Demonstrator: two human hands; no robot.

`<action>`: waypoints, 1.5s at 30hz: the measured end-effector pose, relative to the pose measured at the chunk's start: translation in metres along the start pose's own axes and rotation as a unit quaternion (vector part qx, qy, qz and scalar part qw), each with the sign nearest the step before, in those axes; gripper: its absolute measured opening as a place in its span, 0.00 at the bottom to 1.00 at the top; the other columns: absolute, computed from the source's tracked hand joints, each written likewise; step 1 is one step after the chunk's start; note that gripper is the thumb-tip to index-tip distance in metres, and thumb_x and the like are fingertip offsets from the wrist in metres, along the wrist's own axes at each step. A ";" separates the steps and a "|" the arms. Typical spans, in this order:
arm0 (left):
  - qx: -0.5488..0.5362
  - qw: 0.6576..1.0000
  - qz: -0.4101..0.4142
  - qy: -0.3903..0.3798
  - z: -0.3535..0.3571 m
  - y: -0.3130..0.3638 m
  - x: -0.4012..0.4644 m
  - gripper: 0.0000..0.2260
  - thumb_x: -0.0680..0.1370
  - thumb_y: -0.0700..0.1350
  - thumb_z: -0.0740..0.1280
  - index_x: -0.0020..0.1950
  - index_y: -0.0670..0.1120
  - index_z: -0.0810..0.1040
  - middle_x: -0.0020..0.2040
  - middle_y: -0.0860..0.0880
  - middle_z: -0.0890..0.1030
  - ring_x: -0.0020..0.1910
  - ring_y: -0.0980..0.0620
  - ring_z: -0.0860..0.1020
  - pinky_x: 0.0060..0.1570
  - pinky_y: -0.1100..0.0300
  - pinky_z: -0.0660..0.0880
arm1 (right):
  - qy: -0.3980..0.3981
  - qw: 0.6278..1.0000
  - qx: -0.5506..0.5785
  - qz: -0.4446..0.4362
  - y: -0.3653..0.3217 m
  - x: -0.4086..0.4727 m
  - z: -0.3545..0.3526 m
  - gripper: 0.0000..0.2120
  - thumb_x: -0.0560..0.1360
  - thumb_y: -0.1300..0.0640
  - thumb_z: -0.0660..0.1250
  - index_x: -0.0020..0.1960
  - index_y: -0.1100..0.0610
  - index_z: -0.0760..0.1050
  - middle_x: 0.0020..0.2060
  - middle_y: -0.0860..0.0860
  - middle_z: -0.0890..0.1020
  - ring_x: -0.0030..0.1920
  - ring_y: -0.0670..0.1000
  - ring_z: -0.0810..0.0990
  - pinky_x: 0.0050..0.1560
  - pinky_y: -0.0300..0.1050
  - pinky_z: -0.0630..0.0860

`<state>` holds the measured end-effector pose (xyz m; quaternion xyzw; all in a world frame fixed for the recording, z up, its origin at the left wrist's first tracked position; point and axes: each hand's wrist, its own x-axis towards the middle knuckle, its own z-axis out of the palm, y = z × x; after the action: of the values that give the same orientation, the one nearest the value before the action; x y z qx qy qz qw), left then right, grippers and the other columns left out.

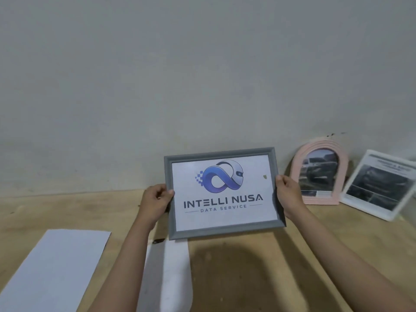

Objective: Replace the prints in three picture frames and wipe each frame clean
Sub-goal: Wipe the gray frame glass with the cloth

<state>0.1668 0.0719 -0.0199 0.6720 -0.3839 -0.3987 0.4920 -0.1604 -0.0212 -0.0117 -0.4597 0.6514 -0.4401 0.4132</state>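
I hold a grey rectangular picture frame upright above the wooden table, its face toward me. Its print shows a blue infinity logo and the words "INTELLI NUSA DATA SERVICE". My left hand grips the frame's left edge and my right hand grips its right edge. A pink arched frame with a dark car photo leans against the wall at the right. Beside it a white rectangular frame with a printed sheet leans tilted.
A white sheet of paper lies flat at the table's left front. Another white sheet or cloth lies under my left forearm, with a small dark object at its top. A grey wall rises right behind the table.
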 end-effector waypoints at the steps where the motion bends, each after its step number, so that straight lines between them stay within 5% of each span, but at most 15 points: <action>1: 0.015 1.000 0.004 0.010 0.016 0.002 0.005 0.05 0.77 0.39 0.66 0.42 0.45 0.78 0.39 0.42 0.78 0.38 0.48 0.73 0.40 0.54 0.71 | 0.006 1.000 -0.008 -0.006 0.000 0.007 -0.008 0.13 0.81 0.54 0.55 0.46 0.60 0.74 0.42 0.57 0.80 0.44 0.55 0.77 0.46 0.48 0.72; 4: 0.043 0.998 0.004 0.051 0.054 0.004 0.019 0.02 0.77 0.38 0.67 0.47 0.43 0.79 0.42 0.43 0.81 0.38 0.47 0.75 0.39 0.56 0.72 | 0.022 0.999 -0.041 -0.028 0.002 0.027 -0.023 0.12 0.81 0.55 0.55 0.47 0.59 0.73 0.44 0.56 0.79 0.45 0.54 0.75 0.48 0.48 0.72; 7: 0.058 0.993 -0.019 0.098 0.079 0.002 0.034 0.10 0.77 0.40 0.67 0.56 0.39 0.79 0.50 0.41 0.82 0.48 0.44 0.79 0.48 0.50 0.76 | 0.033 0.996 -0.078 -0.039 0.003 0.041 -0.025 0.10 0.81 0.57 0.55 0.49 0.58 0.74 0.42 0.52 0.76 0.43 0.50 0.73 0.39 0.40 0.68; 9: 0.063 0.989 -0.030 0.131 0.095 0.002 0.043 0.12 0.77 0.40 0.67 0.59 0.38 0.79 0.53 0.41 0.81 0.50 0.44 0.79 0.52 0.49 0.76 | 0.037 0.993 -0.101 -0.046 0.008 0.057 -0.026 0.11 0.81 0.58 0.56 0.50 0.60 0.76 0.43 0.53 0.77 0.44 0.52 0.74 0.42 0.41 0.68; 19: 0.074 0.979 -0.059 0.181 0.129 -0.005 0.069 0.12 0.77 0.39 0.67 0.59 0.37 0.79 0.55 0.41 0.81 0.48 0.48 0.76 0.54 0.53 0.74 | 0.044 0.996 -0.076 0.004 0.031 0.092 -0.009 0.14 0.81 0.59 0.54 0.62 0.62 0.73 0.54 0.56 0.78 0.54 0.55 0.75 0.51 0.42 0.66; 29: 0.038 0.983 -0.051 0.170 0.133 -0.014 0.091 0.11 0.76 0.40 0.68 0.58 0.39 0.79 0.54 0.42 0.82 0.54 0.43 0.79 0.59 0.46 0.75 | 0.034 0.997 -0.064 0.006 0.036 0.120 -0.002 0.14 0.81 0.60 0.53 0.63 0.62 0.71 0.55 0.58 0.78 0.55 0.56 0.75 0.51 0.42 0.66; 45: 0.063 0.973 -0.048 0.215 0.143 -0.019 0.094 0.14 0.76 0.40 0.68 0.60 0.37 0.77 0.55 0.40 0.80 0.55 0.42 0.78 0.59 0.49 0.74 | 0.043 0.997 -0.064 0.020 0.041 0.126 0.010 0.14 0.82 0.60 0.52 0.63 0.62 0.69 0.54 0.59 0.78 0.56 0.60 0.76 0.52 0.43 0.68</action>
<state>0.0744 -0.0600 -0.0816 0.7893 -0.2613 -0.2430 0.4996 -0.1904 -0.1371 -0.0706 -0.4526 0.7044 -0.4089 0.3631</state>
